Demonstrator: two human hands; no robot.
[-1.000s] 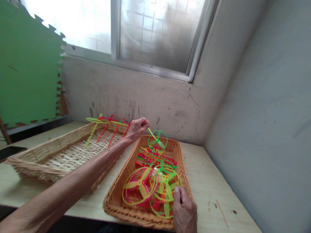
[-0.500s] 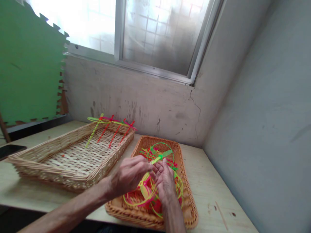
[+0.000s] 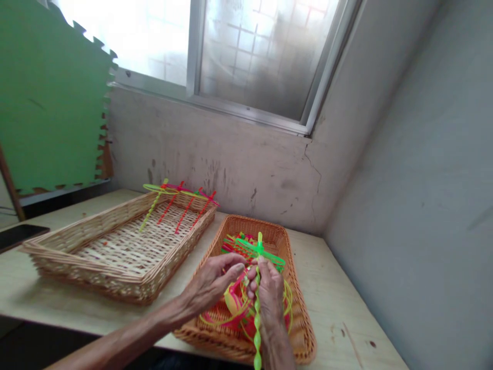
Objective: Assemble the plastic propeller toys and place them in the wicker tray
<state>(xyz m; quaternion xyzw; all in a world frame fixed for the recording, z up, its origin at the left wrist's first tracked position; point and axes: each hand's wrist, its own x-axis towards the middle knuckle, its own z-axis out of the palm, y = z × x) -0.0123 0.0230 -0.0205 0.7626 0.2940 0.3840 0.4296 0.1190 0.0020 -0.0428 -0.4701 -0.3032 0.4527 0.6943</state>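
Over a wicker basket (image 3: 301, 319) of plastic propellers (image 3: 234, 308), the right hand (image 3: 269, 293) grips a green one (image 3: 257, 318), the left hand (image 3: 211, 285) curled beside it; a paler basket (image 3: 123, 252) shares the table (image 3: 331, 293).

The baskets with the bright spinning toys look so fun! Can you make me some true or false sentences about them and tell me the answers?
The pale wicker basket has colored sticks leaning on its far rim. True.
The right hand holds a green twisted stick. True.
The left hand is inside the pale wicker basket. False: it is over the darker basket.
The foam mat is blue. False: it is green.
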